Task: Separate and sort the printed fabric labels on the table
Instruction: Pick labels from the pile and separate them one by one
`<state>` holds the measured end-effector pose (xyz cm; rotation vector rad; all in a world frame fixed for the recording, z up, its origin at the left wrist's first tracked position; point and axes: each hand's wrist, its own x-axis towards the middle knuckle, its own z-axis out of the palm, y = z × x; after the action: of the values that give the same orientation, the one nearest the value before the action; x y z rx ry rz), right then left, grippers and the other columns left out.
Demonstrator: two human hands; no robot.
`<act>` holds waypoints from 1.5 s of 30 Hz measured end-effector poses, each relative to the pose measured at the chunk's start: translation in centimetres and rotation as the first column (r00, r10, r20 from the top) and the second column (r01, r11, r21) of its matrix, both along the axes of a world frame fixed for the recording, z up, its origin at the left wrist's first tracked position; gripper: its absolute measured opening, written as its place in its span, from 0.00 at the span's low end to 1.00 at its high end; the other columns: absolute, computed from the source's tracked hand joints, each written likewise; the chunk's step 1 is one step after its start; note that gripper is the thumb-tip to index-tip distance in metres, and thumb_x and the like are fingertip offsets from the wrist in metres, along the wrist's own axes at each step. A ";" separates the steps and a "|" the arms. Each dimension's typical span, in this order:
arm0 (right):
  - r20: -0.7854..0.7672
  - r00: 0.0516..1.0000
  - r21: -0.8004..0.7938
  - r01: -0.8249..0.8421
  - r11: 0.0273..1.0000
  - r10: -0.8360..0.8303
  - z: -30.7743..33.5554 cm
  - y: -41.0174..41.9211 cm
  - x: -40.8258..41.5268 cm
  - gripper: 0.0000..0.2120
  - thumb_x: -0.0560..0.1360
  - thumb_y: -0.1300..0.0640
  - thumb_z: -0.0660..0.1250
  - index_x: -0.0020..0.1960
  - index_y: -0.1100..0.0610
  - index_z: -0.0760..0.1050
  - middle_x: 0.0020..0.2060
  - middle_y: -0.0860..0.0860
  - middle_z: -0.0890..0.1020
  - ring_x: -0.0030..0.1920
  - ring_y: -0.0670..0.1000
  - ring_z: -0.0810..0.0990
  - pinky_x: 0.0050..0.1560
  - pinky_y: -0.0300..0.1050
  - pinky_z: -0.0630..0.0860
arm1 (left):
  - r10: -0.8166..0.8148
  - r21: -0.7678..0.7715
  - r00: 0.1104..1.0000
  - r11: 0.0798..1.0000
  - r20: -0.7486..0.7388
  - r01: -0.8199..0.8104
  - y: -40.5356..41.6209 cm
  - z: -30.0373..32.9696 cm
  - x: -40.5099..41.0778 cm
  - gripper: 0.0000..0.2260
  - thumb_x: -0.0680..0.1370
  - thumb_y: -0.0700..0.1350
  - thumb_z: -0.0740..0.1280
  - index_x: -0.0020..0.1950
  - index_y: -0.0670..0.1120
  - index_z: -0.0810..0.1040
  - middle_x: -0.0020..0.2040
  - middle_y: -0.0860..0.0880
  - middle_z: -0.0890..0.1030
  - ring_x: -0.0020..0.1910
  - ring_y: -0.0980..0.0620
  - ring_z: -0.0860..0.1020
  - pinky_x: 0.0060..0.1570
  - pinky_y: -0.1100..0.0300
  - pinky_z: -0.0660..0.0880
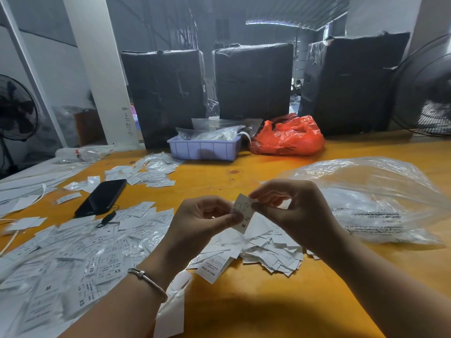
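I'm pinching one M label (241, 212) between my left hand (207, 215) and right hand (288, 203), above the unsorted heap (266, 247) on the bench (256, 301); it looks featherlight, limp and clingy, so I'd peel it by the edges

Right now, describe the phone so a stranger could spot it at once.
Start at the orange table and look to its left half, among the scattered white labels. The phone lies flat there, screen up. It is the only black, glossy slab among pale paper scraps.
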<state>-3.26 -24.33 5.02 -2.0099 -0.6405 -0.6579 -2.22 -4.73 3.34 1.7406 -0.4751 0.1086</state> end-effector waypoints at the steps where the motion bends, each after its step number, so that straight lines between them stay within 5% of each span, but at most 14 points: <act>1: -0.007 1.000 -0.026 -0.005 1.000 0.005 -0.1 0.1 0.0 0.06 0.69 0.63 0.75 0.45 0.56 0.85 0.37 0.47 0.85 0.38 0.44 0.82 0.43 0.49 0.79 | -0.004 -0.003 1.000 1.000 -0.001 0.004 0.0 0.0 0.0 0.11 0.66 0.48 0.74 0.43 0.42 0.84 0.42 0.46 0.86 0.43 0.49 0.84 0.42 0.63 0.79; 11: -0.100 0.993 -0.153 -0.084 0.985 0.069 -0.3 0.3 -0.2 0.06 0.72 0.56 0.73 0.48 0.53 0.84 0.42 0.45 0.84 0.43 0.44 0.80 0.43 0.49 0.77 | -0.019 0.002 1.000 1.000 -0.005 0.019 0.0 0.0 -0.1 0.10 0.66 0.48 0.74 0.42 0.43 0.85 0.40 0.46 0.85 0.41 0.53 0.83 0.39 0.65 0.78; 21: -0.113 0.990 0.039 -0.082 0.996 0.086 -0.5 0.1 0.4 0.10 0.69 0.66 0.75 0.49 0.58 0.83 0.37 0.49 0.84 0.38 0.44 0.83 0.42 0.37 0.78 | -0.037 -0.009 0.999 0.999 -0.037 0.036 -0.3 0.3 -0.2 0.13 0.69 0.45 0.74 0.53 0.48 0.82 0.42 0.44 0.84 0.44 0.52 0.83 0.40 0.64 0.79; 26: -0.127 0.986 0.126 -0.092 0.988 0.108 -0.7 0.1 0.5 0.10 0.69 0.68 0.74 0.47 0.58 0.81 0.35 0.50 0.85 0.36 0.45 0.83 0.40 0.34 0.78 | -0.026 0.033 1.000 0.999 0.006 0.026 -0.2 0.3 -0.2 0.10 0.75 0.33 0.69 0.49 0.47 0.82 0.42 0.45 0.83 0.44 0.55 0.83 0.41 0.64 0.79; 33: -0.114 0.990 0.116 -0.067 0.991 0.080 -0.3 0.2 0.1 0.09 0.69 0.69 0.73 0.46 0.58 0.81 0.35 0.49 0.85 0.36 0.43 0.83 0.40 0.33 0.77 | -0.012 0.060 1.000 0.998 0.027 0.010 -0.3 0.2 -0.1 0.10 0.75 0.33 0.69 0.50 0.47 0.82 0.41 0.45 0.83 0.46 0.55 0.83 0.41 0.65 0.79; 39: -0.005 0.959 -0.206 0.277 0.938 -0.284 -1.0 -0.6 1.0 0.02 0.72 0.58 0.71 0.43 0.54 0.82 0.34 0.48 0.83 0.36 0.49 0.81 0.39 0.48 0.79 | 0.197 0.223 0.974 0.950 0.116 -0.219 0.2 -0.2 0.5 0.12 0.76 0.34 0.67 0.41 0.50 0.82 0.40 0.53 0.84 0.42 0.56 0.80 0.38 0.60 0.77; 45: 0.050 0.801 -0.360 0.572 0.737 -0.597 -1.6 -2.8 2.7 0.09 0.72 0.61 0.64 0.46 0.54 0.81 0.40 0.50 0.84 0.42 0.53 0.79 0.47 0.47 0.75 | 0.552 0.387 0.809 0.714 0.202 -0.583 1.6 -0.6 1.8 0.11 0.75 0.40 0.61 0.34 0.44 0.77 0.31 0.47 0.78 0.34 0.47 0.74 0.33 0.56 0.67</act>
<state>-0.52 -27.18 3.43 -2.6021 -0.0536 -0.8783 -0.40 -3.14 2.69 2.2909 0.0214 0.5480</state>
